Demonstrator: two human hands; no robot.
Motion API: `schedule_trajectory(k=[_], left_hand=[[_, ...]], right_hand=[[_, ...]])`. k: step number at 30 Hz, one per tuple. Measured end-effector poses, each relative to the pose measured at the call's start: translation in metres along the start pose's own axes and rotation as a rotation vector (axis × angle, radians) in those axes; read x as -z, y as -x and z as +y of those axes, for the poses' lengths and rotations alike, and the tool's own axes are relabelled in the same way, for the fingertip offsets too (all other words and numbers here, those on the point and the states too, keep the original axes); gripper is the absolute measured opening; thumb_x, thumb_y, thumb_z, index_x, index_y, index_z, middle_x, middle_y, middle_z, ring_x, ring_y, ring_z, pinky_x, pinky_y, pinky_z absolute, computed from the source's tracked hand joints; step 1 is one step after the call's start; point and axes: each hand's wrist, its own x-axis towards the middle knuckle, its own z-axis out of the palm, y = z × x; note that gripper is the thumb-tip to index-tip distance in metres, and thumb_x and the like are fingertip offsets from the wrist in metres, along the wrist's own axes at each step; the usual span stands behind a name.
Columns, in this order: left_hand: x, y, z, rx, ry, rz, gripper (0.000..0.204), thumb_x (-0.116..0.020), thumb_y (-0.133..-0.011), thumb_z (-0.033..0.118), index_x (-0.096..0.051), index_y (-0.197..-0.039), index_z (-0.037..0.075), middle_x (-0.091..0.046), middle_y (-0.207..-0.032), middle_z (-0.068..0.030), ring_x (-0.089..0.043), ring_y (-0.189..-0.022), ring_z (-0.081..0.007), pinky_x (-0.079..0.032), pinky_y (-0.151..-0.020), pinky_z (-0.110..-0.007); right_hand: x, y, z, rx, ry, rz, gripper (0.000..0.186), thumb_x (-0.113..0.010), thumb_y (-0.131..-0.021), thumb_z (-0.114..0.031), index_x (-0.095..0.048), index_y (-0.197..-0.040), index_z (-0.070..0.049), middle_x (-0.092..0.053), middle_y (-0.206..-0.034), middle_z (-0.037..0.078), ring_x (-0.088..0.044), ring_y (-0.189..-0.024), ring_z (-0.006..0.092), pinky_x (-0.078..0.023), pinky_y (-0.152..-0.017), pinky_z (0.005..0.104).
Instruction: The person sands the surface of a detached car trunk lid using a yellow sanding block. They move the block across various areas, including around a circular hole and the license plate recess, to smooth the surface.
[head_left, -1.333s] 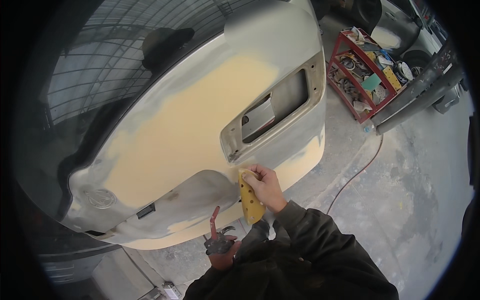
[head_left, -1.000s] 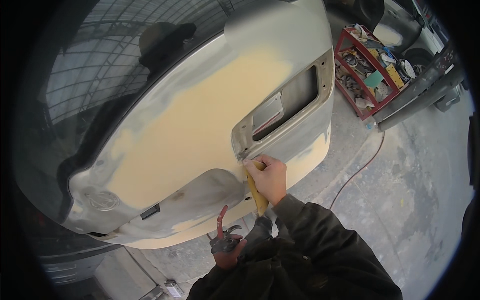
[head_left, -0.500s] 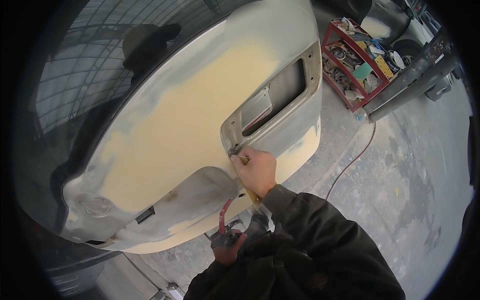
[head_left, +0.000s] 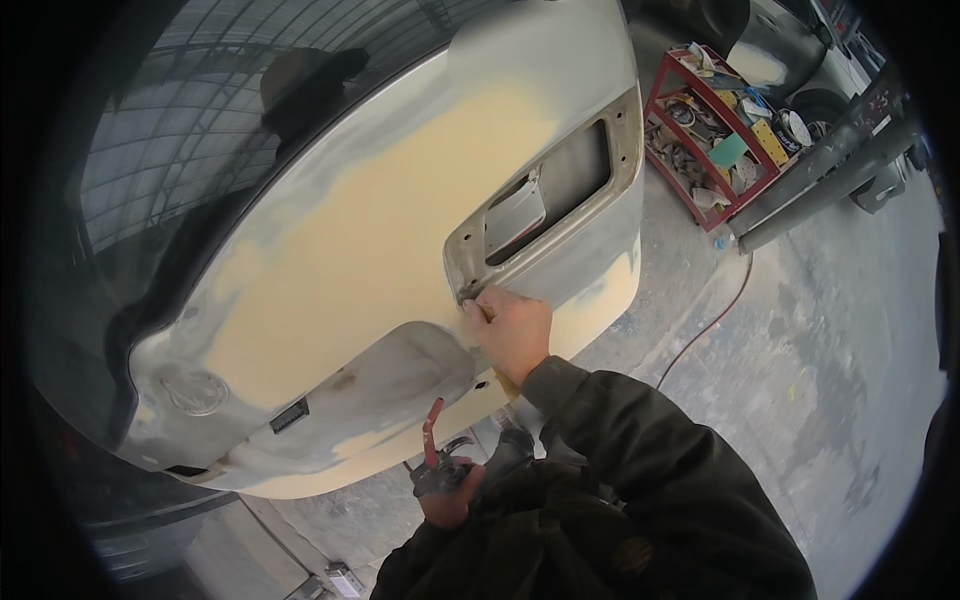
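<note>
Gripping dark tool with red lever in left hand, at six o'clock. Pinching yellow sheet, mostly hidden, in right hand near centre, at car panel, beside recess, seven o'clock corner. Beyond, at two o'clock, cluttered red cart.

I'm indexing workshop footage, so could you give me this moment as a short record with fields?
Right hand: on the car panel, by the lower-left corner of its opening; the yellow sheet is in its grip, mostly hidden
Right hand position
Left hand: holds a dark tool with a red upright part, apart from the panel
Panel finish: grey with cream-yellow patches
Background: red cart with cluttered shelves, at upper right
Floor: grey, stained
</note>
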Motion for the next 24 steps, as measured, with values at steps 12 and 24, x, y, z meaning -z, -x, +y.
schedule_trajectory(k=[12,24], left_hand=[[-0.001,0.013,-0.033,0.141,0.009,0.008,0.052,-0.084,-0.077,0.014,-0.06,-0.119,-0.006,-0.072,-0.081,-0.0045,-0.067,-0.068,-0.0153,-0.054,-0.065,-0.032],[-0.003,0.008,-0.032,0.222,0.022,-0.029,0.074,-0.083,-0.077,0.008,-0.047,-0.139,-0.006,-0.071,-0.079,-0.0047,-0.066,-0.066,-0.0144,-0.053,-0.058,-0.031]], right_hand=[[0.005,0.001,-0.015,-0.035,-0.215,0.017,0.004,-0.069,-0.084,-0.009,-0.071,-0.088,-0.009,-0.067,-0.084,0.009,-0.067,-0.083,0.0314,-0.054,-0.067,0.0432],[-0.001,-0.004,-0.028,-0.072,-0.276,0.161,0.007,-0.07,-0.083,-0.003,-0.069,-0.09,-0.005,-0.066,-0.083,0.013,-0.064,-0.076,0.0356,-0.052,-0.065,0.0442]])
